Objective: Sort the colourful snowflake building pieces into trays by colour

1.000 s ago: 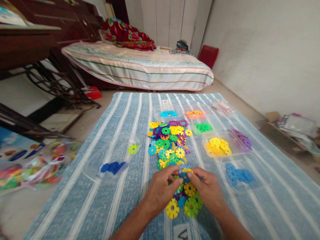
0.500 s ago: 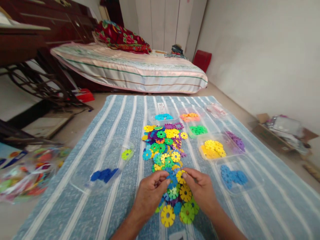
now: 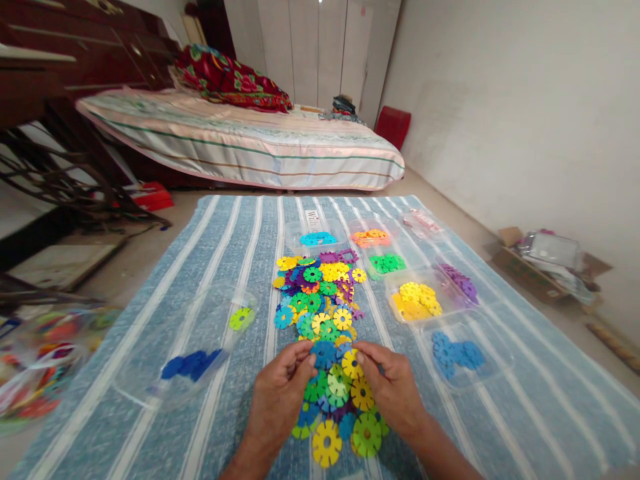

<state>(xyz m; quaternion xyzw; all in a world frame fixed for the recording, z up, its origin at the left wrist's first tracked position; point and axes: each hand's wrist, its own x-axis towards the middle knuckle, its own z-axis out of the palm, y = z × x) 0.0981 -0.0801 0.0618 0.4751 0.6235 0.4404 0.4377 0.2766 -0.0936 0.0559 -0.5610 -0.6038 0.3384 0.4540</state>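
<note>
At the right hand [image 3: 393,381], part-hidden yellow disc [image 3: 349,366]

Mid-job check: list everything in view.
Blue disc: one, blue, left fingers
Yellow disc: one, yellow, right fingers
Loose pieces: many, mixed colours, mid-cloth
Clear containers: several, colourless, around the loose pieces
Sorted pieces: many, light blue, orange, green, yellow, purple, blue, dark blue, lime, in containers
Cloth: one, blue-white striped, beneath
Bed: one, pale striped cover, behind
Floral bedding: red, on bed
Wardrobe: one, pale, back
Red box: one, red, floor left
Plastic bags: count unclear, multicoloured contents, floor left
Cardboard box: one, brown, floor right
Left hand: one, bare, near edge
Right hand: one, bare, near edge
</note>
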